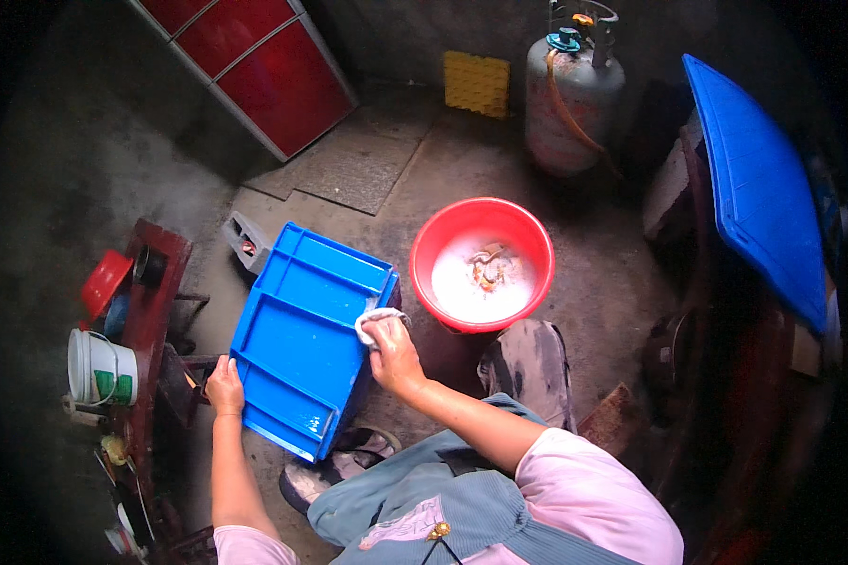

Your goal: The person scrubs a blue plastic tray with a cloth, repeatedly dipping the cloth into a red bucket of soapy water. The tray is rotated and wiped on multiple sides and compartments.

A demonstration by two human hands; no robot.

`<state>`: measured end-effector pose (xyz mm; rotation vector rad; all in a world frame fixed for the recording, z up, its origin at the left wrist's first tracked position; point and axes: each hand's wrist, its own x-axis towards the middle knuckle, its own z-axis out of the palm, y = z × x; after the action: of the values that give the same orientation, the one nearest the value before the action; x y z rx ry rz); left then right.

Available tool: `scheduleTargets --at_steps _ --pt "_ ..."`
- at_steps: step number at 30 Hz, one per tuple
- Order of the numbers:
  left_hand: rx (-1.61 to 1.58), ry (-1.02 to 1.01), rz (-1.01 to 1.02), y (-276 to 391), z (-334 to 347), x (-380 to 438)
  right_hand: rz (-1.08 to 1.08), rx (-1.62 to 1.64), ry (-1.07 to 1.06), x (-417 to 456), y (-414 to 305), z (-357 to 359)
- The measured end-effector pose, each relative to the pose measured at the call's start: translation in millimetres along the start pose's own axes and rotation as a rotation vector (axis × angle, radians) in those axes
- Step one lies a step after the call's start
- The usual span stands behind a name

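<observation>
A blue plastic crate (304, 339) with raised ribs stands tilted before me, its wet surface catching light. At its left edge my left hand (225, 387) grips the rim. My right hand (396, 357) presses a white cloth (378, 326) against the crate's right edge, where a patch of suds shows. Just right of the crate, a red plastic basin (545, 272) holds white foamy water, with something brownish amid the foam that I cannot make out.
A gas cylinder (569, 106) with a hose stands at the back right. A blue plastic lid or panel (763, 191) leans at the right. On the left, a reddish wooden bench (148, 318) is beside a white bucket (106, 367). A grey block (247, 240) sits behind the crate.
</observation>
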<state>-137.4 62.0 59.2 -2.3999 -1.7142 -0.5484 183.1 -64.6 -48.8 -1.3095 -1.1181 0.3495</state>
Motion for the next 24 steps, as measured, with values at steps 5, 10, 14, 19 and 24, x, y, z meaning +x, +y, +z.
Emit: scheduleTargets --at_steps 5,10,14,19,24 --pt "0.002 0.038 0.024 0.1 -0.2 -5.2 0.076 0.13 0.041 29.9 -3.9 -30.8" --pt "-0.034 0.044 0.023 8.5 -7.5 -9.8 -0.091 0.047 0.214 136.3 0.6 -52.8" --pt "-0.051 0.05 0.036 9.2 -5.5 -11.3 0.185 -0.43 -0.238 157.6 17.9 -40.3" --pt "0.04 -0.022 0.027 -8.9 -11.3 -7.7 0.078 -0.378 -0.401 133.2 17.5 -40.5" --pt "-0.439 -0.16 -0.002 -28.2 -17.3 32.6 -0.119 -0.313 -0.252 76.4 -4.2 -13.0"
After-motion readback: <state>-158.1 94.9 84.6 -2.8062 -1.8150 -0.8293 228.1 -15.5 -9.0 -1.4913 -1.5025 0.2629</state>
